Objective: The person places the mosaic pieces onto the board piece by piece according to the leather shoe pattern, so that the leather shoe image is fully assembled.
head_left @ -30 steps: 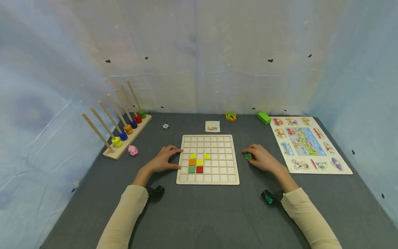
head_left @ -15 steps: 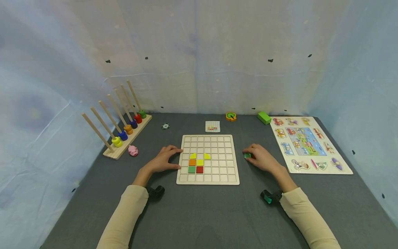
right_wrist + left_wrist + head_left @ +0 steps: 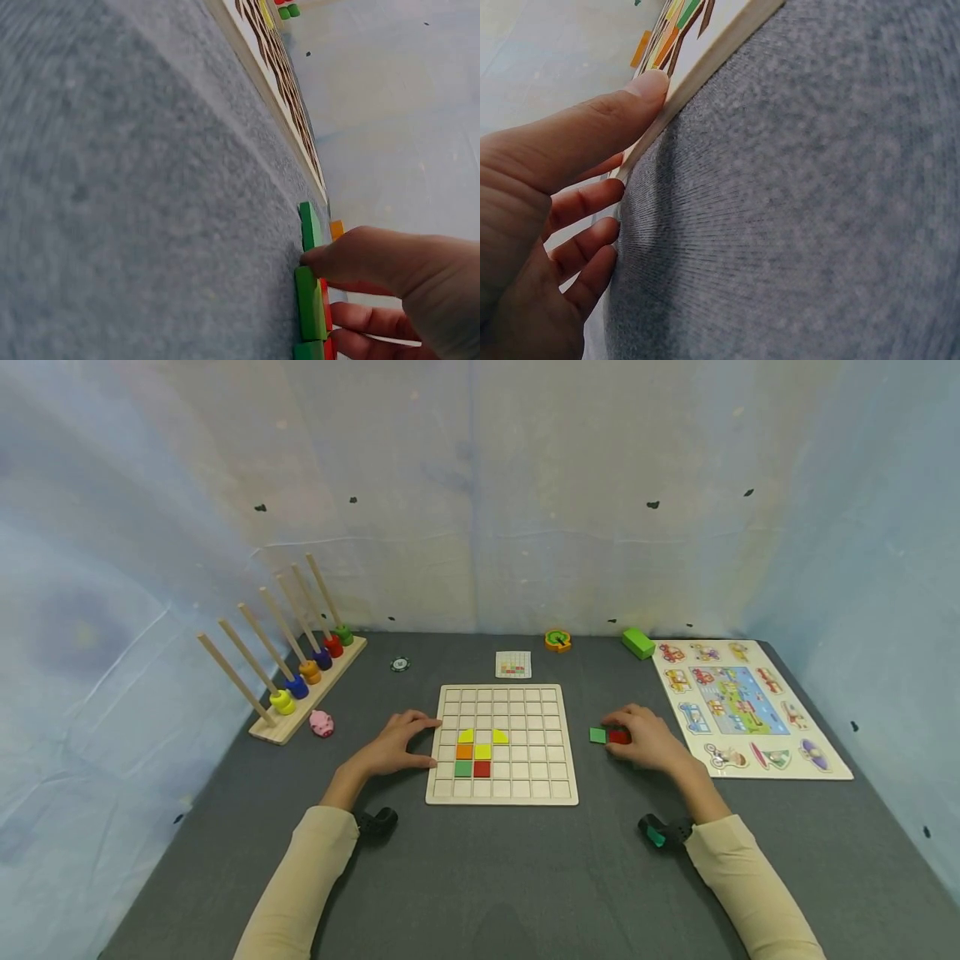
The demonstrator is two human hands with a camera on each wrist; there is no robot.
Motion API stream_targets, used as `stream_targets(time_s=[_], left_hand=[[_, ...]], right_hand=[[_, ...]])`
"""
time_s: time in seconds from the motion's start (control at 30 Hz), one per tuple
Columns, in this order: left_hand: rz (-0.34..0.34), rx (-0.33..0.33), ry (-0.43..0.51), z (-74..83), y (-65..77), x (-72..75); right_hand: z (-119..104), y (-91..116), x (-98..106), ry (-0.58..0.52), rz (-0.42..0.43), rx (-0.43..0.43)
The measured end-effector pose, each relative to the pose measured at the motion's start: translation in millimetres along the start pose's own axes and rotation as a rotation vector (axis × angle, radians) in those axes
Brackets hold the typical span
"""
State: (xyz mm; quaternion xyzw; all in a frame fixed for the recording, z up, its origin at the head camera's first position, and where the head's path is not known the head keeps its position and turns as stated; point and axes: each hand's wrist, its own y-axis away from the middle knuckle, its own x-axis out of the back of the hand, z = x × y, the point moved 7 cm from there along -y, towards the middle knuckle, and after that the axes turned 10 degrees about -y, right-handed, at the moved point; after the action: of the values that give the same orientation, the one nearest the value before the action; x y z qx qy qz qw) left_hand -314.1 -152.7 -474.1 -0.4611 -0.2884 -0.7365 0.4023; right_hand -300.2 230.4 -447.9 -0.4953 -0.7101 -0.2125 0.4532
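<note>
My left hand [image 3: 392,745] rests at the left edge of a wooden grid board [image 3: 495,788], thumb and fingertips spread along the rim. Set into the board are yellow, orange, green and red tiles, two of the yellow ones with cut corners. To the right of the board, my right hand [image 3: 647,739] pinches a red tile [image 3: 618,737] between thumb and fingers. Just left of it lies a green tile [image 3: 597,736]. In the right wrist view, another green piece [image 3: 309,300] sits beside the thumb, and red pieces are partly hidden behind it.
A small pattern card [image 3: 513,665] lies behind the board. Leftward stand a peg rack [image 3: 318,693] with coloured rings, a pink pig [image 3: 321,723] and a round chip [image 3: 400,664]. A round orange-green toy [image 3: 557,640], green block [image 3: 638,643] and picture puzzle [image 3: 750,710] lie back and right.
My right hand has shifted slightly right, from the green tile to the red tile, so the green tile now shows fully. My left hand and the board have stayed still.
</note>
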Motion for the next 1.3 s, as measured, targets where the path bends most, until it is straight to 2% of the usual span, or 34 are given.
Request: stream_targets(time_s=[0.27, 0.6, 0.83, 1.07, 1.3], left_hand=[[-0.003, 0.006, 0.003, -1.3, -0.3, -0.9], [-0.005, 0.010, 0.006, -1.1, 0.2, -0.1], [0.007, -0.006, -0.004, 1.2, 0.5, 1.7], [0.010, -0.012, -0.007, 2.5, 0.3, 2.0], [0.014, -0.012, -0.012, 4.0, 1.2, 2.6]], right_hand=[[-1, 1, 4, -0.037, -0.003, -0.028], [-9, -5, 5, -0.049, 0.024, 0.039], [-44, -16, -2, -0.124, 0.019, 0.132], [-89, -26, -30, -0.204, -0.092, 0.296], [-119, -34, -56, -0.247, -0.175, 0.365]])
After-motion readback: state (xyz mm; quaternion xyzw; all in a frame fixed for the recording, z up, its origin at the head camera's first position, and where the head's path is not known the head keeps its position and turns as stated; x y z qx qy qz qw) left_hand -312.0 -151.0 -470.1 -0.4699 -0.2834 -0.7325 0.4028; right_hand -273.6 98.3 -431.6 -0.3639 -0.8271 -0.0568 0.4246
